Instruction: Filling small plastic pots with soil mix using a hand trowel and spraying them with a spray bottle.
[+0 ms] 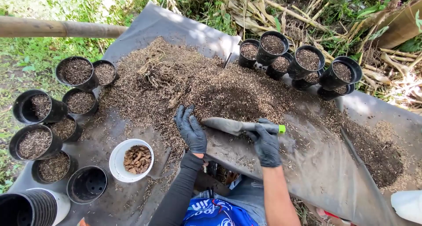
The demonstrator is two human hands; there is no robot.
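Seen from above, a person in black gloves works at a pile of brown potting mix (206,87) spread on a grey tarp (325,164). The right hand (265,142) is closed around the green-tipped handle of a metal trowel (233,125), whose blade points toward the left hand and lies at the near edge of the mix. The left hand (190,128) rests flat with fingers spread, palm down on the mix just beside the trowel's tip, holding nothing. Below and to the left of the left hand stands a white bowl (118,162) with brown lumps inside. Farther left sits a cluster of black pots (52,125), most of them filled with mix, one empty. Beyond the right hand, across the pile, stands another row of filled black pots (303,61). A bamboo pole (57,29) lies on the grass far beyond the left hand.
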